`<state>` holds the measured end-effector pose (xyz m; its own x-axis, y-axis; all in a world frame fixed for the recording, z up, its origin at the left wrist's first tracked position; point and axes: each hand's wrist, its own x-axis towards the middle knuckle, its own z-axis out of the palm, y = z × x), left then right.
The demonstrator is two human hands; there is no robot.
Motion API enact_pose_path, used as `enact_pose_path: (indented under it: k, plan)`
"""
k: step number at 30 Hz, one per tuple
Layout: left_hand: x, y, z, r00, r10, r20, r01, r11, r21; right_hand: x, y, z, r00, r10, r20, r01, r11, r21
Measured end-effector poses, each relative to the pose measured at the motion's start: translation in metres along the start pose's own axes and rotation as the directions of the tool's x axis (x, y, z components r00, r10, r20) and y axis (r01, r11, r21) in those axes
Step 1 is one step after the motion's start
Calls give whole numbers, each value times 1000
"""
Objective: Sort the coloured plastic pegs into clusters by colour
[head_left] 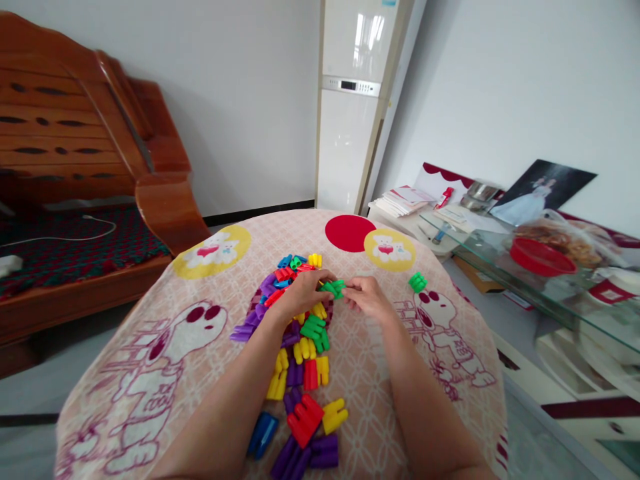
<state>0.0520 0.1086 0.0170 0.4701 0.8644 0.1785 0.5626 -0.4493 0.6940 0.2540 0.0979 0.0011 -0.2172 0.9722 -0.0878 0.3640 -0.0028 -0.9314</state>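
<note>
Between my two hands is a green plastic building block [333, 288], made of joined tube shapes; it may be two pieces together. My left hand [307, 290] comes in over the pile and pinches the block's left side. With fingertips and thumb, my right hand [367, 295] grips its right end. Beneath and around my left hand lies a heap of similar blocks in purple, blue, red, yellow and green, such as a green block [315, 331] and a red block [305, 420]. A separate green block [417, 282] rests to the right of my right hand.
The round table has a patterned cloth [210, 373]. A wooden bench [85, 153] stands at left, a white floor-standing air conditioner [347, 133] behind. At right, a glass shelf [500, 260] holds papers, a red bowl [543, 257] and a photo [545, 190].
</note>
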Motion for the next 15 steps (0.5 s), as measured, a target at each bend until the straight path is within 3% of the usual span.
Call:
enact_pose_path:
  k: [4,6,8,11,15]
  plan:
    - [2,-6,0,995,-58,-85,59,998,5,-2,6,-45,964,11,-266,-30,997,-69]
    - [2,-5,-1,993,-73,-93,77,996,35,-7,11,-74,885,21,-466,-135,968,-213]
    - [2,-3,-1,993,-76,-95,82,995,61,-14,15,-99,799,-48,-599,-230,896,-379]
    - [2,2,-2,994,-69,-90,77,994,84,-24,19,-120,722,-85,-686,-396,762,-512]
    - [3,6,-2,995,-57,-79,65,993,100,-29,20,-120,682,-27,-731,-545,649,-532]
